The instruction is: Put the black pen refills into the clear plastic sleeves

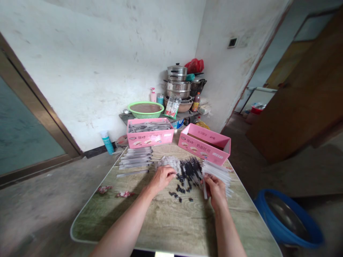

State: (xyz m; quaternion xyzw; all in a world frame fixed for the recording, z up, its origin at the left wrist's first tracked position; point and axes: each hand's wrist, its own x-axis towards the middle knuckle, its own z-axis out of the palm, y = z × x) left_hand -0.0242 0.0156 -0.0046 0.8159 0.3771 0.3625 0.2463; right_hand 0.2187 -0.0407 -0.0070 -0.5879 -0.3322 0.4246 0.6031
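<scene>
My left hand is over the table's middle with thumb and fingers pinched together, beside a heap of small whitish pieces. Whatever is between its fingertips is too small to make out. My right hand grips a translucent pen barrel, which points toward the table's near edge. Under and behind that hand lies a stack of similar translucent barrels. Between the hands is a bunch of black-ended pen parts. Several small black pieces are scattered in front of it.
On the table, a row of pale pens lies at left. A pink box full of pens stands behind it; another pink box stands at right. Beyond are a green basin and steel pots. A blue tub is at right.
</scene>
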